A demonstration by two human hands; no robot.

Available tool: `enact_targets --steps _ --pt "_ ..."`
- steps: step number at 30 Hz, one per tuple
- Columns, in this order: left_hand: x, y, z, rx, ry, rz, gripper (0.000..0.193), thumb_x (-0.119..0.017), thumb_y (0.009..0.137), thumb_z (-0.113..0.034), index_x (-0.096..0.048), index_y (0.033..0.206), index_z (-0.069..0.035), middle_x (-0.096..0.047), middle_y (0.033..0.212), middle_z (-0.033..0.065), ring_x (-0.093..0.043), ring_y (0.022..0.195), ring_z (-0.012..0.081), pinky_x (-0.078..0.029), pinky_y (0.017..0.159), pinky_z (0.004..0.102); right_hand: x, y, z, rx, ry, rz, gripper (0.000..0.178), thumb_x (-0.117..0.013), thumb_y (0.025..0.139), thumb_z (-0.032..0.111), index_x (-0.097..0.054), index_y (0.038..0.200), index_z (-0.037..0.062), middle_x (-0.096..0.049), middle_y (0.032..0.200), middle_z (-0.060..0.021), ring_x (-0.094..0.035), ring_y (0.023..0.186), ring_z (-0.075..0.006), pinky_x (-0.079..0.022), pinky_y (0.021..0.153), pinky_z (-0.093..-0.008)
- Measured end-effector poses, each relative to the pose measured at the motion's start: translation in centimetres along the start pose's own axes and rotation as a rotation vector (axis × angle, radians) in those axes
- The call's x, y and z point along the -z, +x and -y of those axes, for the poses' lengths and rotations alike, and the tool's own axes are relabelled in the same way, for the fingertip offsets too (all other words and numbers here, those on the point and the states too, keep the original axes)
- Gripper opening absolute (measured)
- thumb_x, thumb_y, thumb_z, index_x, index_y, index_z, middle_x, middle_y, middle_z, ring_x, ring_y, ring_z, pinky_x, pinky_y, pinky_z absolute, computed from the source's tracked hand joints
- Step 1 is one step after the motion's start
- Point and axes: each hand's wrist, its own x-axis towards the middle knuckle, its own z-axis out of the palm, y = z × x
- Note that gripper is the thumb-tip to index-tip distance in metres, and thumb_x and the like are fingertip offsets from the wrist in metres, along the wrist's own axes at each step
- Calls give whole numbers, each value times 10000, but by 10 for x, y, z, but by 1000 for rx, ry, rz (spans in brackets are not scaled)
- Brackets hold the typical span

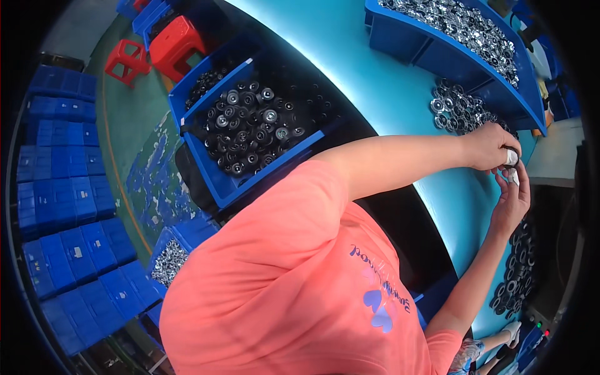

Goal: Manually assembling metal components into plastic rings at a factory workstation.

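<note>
My left hand (pixel 489 146) and my right hand (pixel 514 203) meet at the far right, above the teal tabletop (pixel 440 194). Both have their fingers closed on a small round dark part (pixel 513 149), mostly hidden by the fingers. White wraps cover some fingertips. Right by my left hand lies a heap of shiny ring-shaped parts (pixel 459 106), spread on the table. Below my right hand, farther along the table, is a pile of black rings (pixel 517 275).
A blue bin (pixel 462 72) of shiny parts stands on the table. Beside my left arm is a blue divided bin (pixel 219 194) of black wheel-like parts. Stacked blue crates (pixel 69 197) and red stools (pixel 178 47) stand left. Another person's patterned garment (pixel 465 356) shows at lower right.
</note>
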Motion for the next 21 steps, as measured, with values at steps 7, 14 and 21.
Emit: enact_targets --steps 7,14,21 --pt "-1 5 13 -277 284 -157 147 -630 827 -79 -757 895 -47 -723 808 142 -690 720 257 -556 708 361 -13 -8 -2 81 -127 -81 348 -585 935 -16 -619 1276 -75 -676 1169 -137 -661 1004 -162 -554 853 -281" --pt "-7 10 30 -344 459 -242 172 -634 825 -110 -767 929 -78 -724 828 167 -705 784 322 -557 765 396 -19 -6 6 53 -134 -80 345 -530 978 17 -581 1305 -81 -648 1211 -135 -641 1043 -158 -546 903 -307" --pt "1 -6 8 5 150 -38 214 -614 876 -74 -774 1017 -87 -704 754 98 -662 613 136 -536 547 302 -16 -10 13 195 -389 -96 325 -532 985 16 -584 1287 -91 -644 1206 -153 -641 1062 -169 -547 926 -322"
